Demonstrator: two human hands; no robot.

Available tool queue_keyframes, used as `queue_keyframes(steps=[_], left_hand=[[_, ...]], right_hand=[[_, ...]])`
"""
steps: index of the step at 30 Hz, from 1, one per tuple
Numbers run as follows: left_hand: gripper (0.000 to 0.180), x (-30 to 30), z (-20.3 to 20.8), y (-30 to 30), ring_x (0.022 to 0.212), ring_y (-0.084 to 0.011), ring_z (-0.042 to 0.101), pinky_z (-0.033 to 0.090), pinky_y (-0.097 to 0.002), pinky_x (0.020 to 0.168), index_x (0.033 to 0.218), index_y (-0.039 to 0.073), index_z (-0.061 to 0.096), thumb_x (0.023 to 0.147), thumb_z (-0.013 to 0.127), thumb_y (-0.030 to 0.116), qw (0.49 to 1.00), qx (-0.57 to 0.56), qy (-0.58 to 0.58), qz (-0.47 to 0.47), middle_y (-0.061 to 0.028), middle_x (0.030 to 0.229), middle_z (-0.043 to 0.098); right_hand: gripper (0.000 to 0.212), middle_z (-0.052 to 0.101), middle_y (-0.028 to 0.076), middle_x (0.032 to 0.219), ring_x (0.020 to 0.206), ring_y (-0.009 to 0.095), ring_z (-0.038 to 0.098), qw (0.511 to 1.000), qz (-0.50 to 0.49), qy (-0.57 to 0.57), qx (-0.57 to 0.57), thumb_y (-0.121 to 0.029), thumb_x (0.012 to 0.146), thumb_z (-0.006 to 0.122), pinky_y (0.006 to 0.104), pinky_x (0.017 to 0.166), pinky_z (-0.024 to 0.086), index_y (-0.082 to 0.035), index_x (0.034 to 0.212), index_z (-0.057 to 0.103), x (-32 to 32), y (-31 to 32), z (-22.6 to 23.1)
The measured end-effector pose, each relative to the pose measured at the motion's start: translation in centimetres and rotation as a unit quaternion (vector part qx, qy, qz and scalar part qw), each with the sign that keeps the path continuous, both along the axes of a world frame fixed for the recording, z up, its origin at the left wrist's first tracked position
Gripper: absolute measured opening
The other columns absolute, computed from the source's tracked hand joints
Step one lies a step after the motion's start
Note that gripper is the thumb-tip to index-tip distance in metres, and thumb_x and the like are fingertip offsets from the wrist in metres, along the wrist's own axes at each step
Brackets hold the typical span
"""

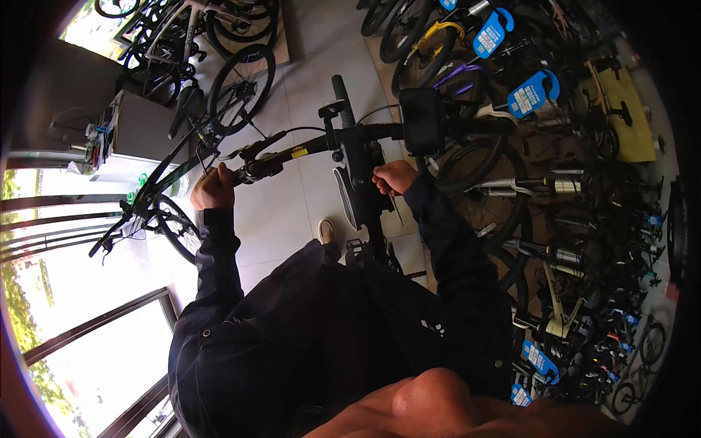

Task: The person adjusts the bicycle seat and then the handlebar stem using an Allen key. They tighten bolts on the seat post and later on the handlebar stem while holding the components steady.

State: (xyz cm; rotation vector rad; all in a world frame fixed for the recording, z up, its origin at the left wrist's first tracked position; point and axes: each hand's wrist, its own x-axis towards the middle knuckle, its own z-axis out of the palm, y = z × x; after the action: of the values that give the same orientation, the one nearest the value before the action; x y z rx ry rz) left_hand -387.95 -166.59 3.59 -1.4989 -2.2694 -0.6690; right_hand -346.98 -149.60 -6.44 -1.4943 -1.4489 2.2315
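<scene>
Center-left, a person's left grip (213,188) closes around a handlebar (383,131) end; mid-frame, the right grip (394,177) curls loosely, its hold unclear.

Dark long-sleeved jacket (219,379) with round buttons (207,333) and small white print (431,328), one beige shoe (326,230).

Hands (214,188) by a handlebar (383,132)

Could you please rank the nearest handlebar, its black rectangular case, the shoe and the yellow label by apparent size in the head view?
1. Handlebar, by far
2. Black rectangular case
3. Shoe, lower on the floor, so distance shrinks it
4. Yellow label
</scene>
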Motion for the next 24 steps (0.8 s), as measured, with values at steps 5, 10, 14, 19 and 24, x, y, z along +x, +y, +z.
queue_keyframes(steps=[5, 10, 14, 19, 24], left_hand=[[0.038, 0.2, 0.2, 0.1, 0.064, -0.0305, 0.067, 0.049, -0.0425, 0.057, 0.07, 0.013, 0.073, 0.102, 0.062, 0.031, 1.0, 0.009, -0.013, -0.015, -0.0052, 0.071, 0.068], [0.038, 0.4, 0.6, 0.1, 0.064, -0.0294, 0.068, 0.05, -0.0416, 0.057, 0.07, 0.015, 0.074, 0.102, 0.062, 0.031, 1.0, 0.006, -0.018, -0.014, -0.0039, 0.071, 0.069], [0.039, 0.4, 0.6, 0.3, 0.064, -0.0284, 0.068, 0.05, -0.0409, 0.057, 0.069, 0.016, 0.074, 0.102, 0.062, 0.031, 1.0, 0.002, -0.009, -0.009, -0.0028, 0.069, 0.068], [0.038, -0.1, 0.4, 0.3, 0.06, -0.028, 0.066, 0.048, -0.0396, 0.055, 0.068, 0.016, 0.074, 0.101, 0.064, 0.031, 0.999, 0.026, -0.014, -0.045, -0.003, 0.067, 0.067], [0.036, -0.6, -0.3, 0.3, 0.056, -0.0306, 0.064, 0.046, -0.0407, 0.053, 0.069, 0.015, 0.073, 0.1, 0.066, 0.033, 0.997, 0.041, -0.036, -0.051, -0.0058, 0.062, 0.064]], right_hand=[[0.03, 0.066, 0.003, 0.069, 0.058, 0.013, 0.064, 0.996, 0.018, 0.01, 0.082, -0.029, 0.105, 0.06, 0.0294, 0.051, 0.047, -0.006, 0.086, 0.066, -0.1, -1.6, -0.8], [0.01, 0.068, 0.008, 0.078, 0.068, 0.027, 0.068, 0.905, 0.056, -0.081, 0.413, -0.013, 0.097, 0.066, 0.0366, 0.066, 0.055, -0.005, 0.093, 0.059, 0.7, -6.5, -1.9], [0.006, 0.068, 0.012, 0.085, 0.079, 0.033, 0.069, 0.875, 0.034, -0.056, 0.48, -0.006, 0.095, 0.063, 0.036, 0.073, 0.056, -0.003, 0.099, 0.058, 1.7, -7.2, -3.4], [0.017, 0.067, 0.012, 0.085, 0.079, 0.032, 0.07, 0.826, -0.039, -0.033, 0.561, -0.011, 0.098, 0.066, 0.0373, 0.071, 0.056, -0.006, 0.113, 0.06, 0.1, -6.3, -7.8], [0.017, 0.067, 0.008, 0.079, 0.069, 0.029, 0.069, 0.804, -0.074, -0.054, 0.588, -0.018, 0.102, 0.065, 0.0397, 0.064, 0.054, -0.009, 0.116, 0.063, -0.8, -6.1, -8.5]])
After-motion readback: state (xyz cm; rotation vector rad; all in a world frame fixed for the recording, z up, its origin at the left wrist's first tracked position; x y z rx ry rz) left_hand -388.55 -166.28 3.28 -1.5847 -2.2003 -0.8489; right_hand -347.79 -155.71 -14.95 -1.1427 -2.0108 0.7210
